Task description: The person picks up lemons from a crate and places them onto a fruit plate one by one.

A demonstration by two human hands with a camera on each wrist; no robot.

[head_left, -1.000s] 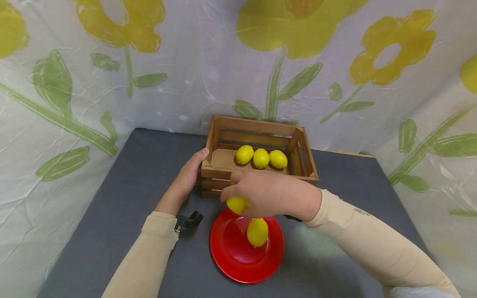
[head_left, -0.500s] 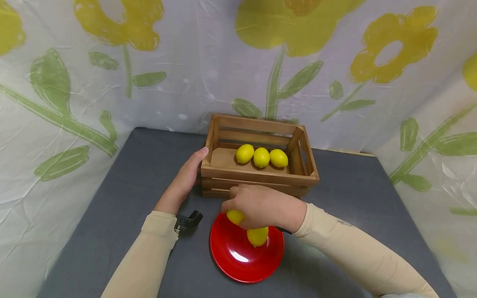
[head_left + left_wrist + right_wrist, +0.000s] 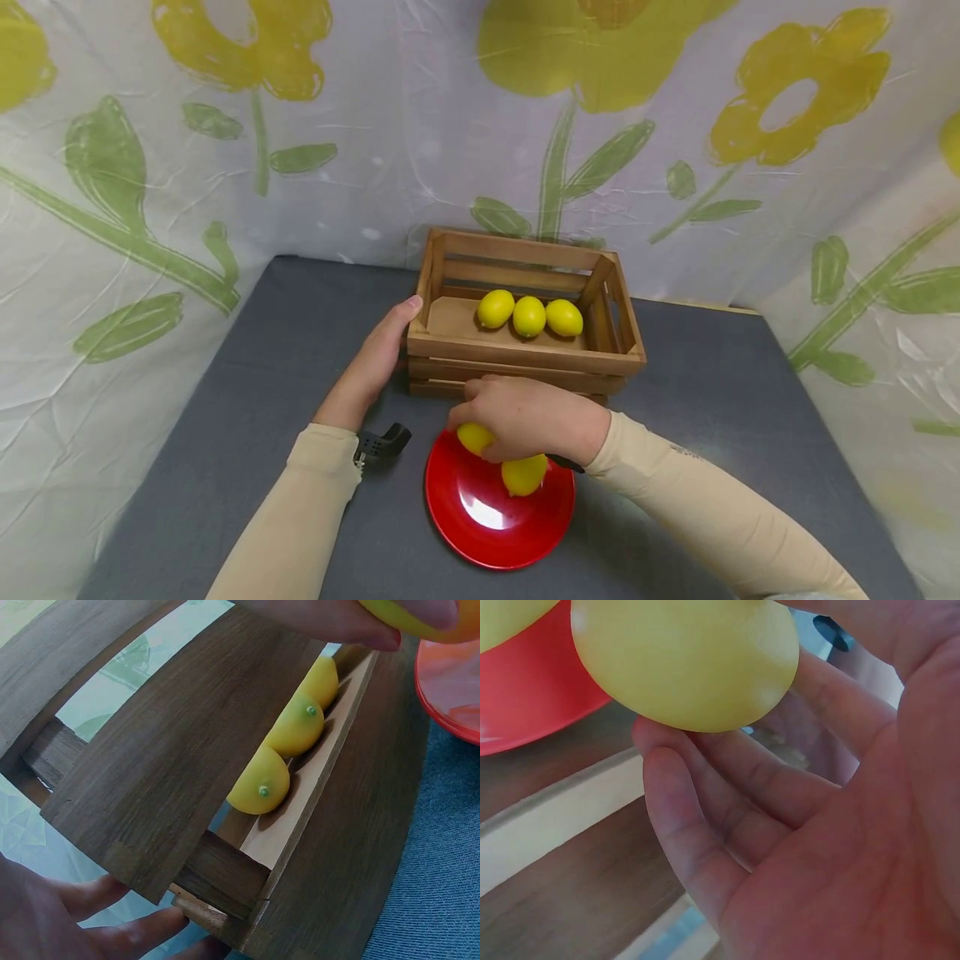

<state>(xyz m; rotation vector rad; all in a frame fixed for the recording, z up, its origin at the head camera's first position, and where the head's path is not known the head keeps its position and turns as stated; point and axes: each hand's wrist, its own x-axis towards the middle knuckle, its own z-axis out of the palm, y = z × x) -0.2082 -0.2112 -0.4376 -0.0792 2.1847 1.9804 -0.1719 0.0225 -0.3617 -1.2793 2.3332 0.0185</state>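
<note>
My right hand (image 3: 528, 418) pinches a yellow lemon (image 3: 474, 438) low over the back of a red plate (image 3: 498, 550); in the right wrist view, fingertips meet the underside of this lemon (image 3: 690, 667). A second lemon (image 3: 523, 477) lies on the plate, partly hidden by that hand. Behind the plate stands a slatted wooden crate (image 3: 525, 354) with three lemons (image 3: 529, 317) in a row on its floor. My left hand (image 3: 371, 358) rests against the crate's left end, thumb up by the rim. In the left wrist view, its extended fingers (image 3: 139, 930) touch the crate's corner.
A dark grey cloth (image 3: 247, 433) covers the table. A hanging sheet printed with yellow flowers (image 3: 360, 192) rises right behind the crate and along both sides. A black wrist strap (image 3: 386, 442) sticks out beside the left wrist.
My right hand has lowered from the crate's front toward the plate with the lemon in its grip, then stayed nearly still. The left hand and crate hold their place.
</note>
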